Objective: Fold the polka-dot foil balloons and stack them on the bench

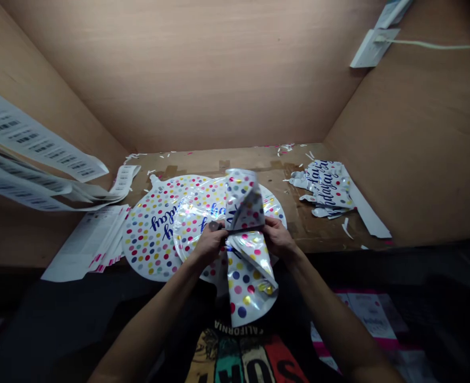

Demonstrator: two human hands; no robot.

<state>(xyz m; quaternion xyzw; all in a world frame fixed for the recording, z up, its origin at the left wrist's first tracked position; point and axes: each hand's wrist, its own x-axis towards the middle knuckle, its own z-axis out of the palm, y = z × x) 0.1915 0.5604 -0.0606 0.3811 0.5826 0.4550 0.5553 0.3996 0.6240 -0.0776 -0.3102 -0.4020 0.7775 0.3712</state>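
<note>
One brown desk [203, 162] bears at least two flat, round, white polka-dotted foil balloons [151, 247] along its front edge. Over that edge is one folded white dotted foil balloon [249, 247]; near the right edge, one pile of folded dotted balloons [328, 186]. Left hand [210, 242] and right hand [277, 239] each pinch one side of the former.
</note>
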